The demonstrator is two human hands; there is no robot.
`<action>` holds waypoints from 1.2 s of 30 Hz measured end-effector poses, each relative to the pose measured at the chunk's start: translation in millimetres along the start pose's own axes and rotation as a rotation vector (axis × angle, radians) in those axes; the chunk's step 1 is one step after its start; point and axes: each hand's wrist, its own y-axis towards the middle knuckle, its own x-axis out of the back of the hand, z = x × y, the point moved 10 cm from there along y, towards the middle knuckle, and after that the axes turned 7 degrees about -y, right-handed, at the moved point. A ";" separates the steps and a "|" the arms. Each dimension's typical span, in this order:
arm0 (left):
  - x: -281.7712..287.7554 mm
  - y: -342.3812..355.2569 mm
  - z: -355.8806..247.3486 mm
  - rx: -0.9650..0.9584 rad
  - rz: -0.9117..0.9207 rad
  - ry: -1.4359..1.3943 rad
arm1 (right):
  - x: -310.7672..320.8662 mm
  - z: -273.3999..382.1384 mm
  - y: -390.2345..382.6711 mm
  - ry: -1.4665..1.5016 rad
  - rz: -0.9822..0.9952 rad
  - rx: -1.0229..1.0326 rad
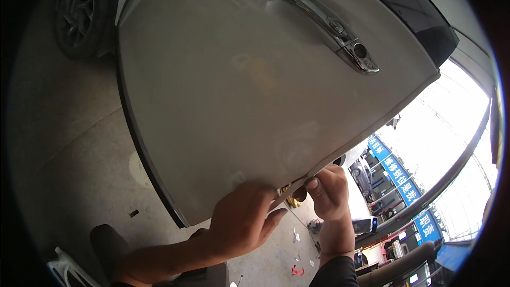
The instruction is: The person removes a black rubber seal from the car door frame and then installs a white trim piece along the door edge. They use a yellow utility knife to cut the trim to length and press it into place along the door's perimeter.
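A grey-beige car door fills most of the head view, with a chrome handle near its top and a pale scuffed patch below that. At the door's lower right edge, a thin pale strip runs between my hands. My left hand is closed at this edge, its fingertips at the strip and partly hidden. My right hand pinches the strip's upper part between thumb and bent fingers, close against the edge.
A wheel stands at upper left on the concrete floor. A white part lies at lower left, small scraps below my hands. Cars, blue wall banners and workshop items show at right.
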 end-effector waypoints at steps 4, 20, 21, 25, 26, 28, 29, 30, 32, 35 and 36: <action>-2.5 6.6 0.1 0.040 -0.036 -0.170 | -0.3 3.9 0.6 -0.033 -0.023 0.040; 0.5 17.4 11.0 -0.004 -0.154 -0.186 | 0.1 -6.4 -2.8 -0.109 -0.048 -0.009; 0.0 15.8 11.8 -0.011 -0.146 -0.184 | -0.8 -3.8 -3.5 -0.125 -0.047 0.000; 1.6 15.1 13.2 0.004 -0.118 -0.135 | -1.6 13.1 0.7 -0.264 -0.014 -0.028; 1.6 14.3 14.1 0.014 -0.116 -0.140 | -3.8 19.8 3.1 -0.288 -0.009 -0.021; 0.4 14.8 13.4 -0.002 -0.126 -0.141 | -4.4 23.4 3.1 -0.322 -0.023 -0.024; 0.1 14.6 11.5 -0.022 -0.137 -0.136 | -3.7 23.0 1.3 -0.326 -0.038 -0.038; 0.8 13.8 9.4 -0.041 -0.145 -0.125 | -4.0 23.1 -0.2 -0.325 -0.056 -0.050; 1.7 12.9 5.8 -0.067 -0.145 -0.088 | -6.3 23.9 -0.3 -0.322 -0.083 -0.095; -1.1 11.5 3.2 -0.095 -0.179 -0.097 | -4.3 10.3 -4.6 -0.207 -0.090 -0.225; -0.1 10.7 1.1 -0.104 -0.196 -0.108 | -4.5 5.3 -6.0 -0.149 -0.087 -0.276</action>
